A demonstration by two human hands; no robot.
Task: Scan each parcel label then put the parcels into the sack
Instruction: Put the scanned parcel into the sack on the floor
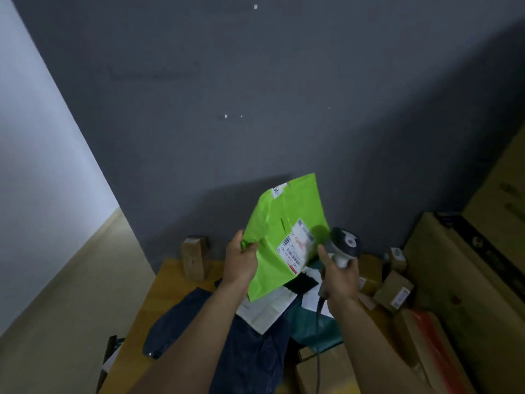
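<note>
Up in the air over the worktop (170, 280): a green parcel (272, 223), pinched at its lower left edge by the left grip (241, 263), thumb on the front, fingers tucked behind. Tilted, with the label (295, 248) facing the camera, white with a barcode and some red print, too blurred to read.

Over on the right, the right grip (339, 277) wrapped round the handle of a scanner (345, 243), index finger stretched up toward the label's corner. Scanner head dark, just beside the parcel's right edge; touching or not, hard to say. Cable (319, 336) trailing down from the handle past the wrist.

Down below on the worktop, a dark blue sack (250, 351), crumpled and lying flat, well under the green parcel and apart from it. Across the sack's far end, a white parcel (267, 308); beside that a teal parcel (309, 325), and a black one (301, 282) further back, partly hidden behind the green.

At the back edge, by the grey wall (255, 109), a small cardboard box (194, 257) standing upright. To the right, a cluster of small brown boxes (393, 291), and past those, large cardboard cartons (454, 280) stacked up the side. One more brown box (305, 376) at the near edge, under the cable.
</note>
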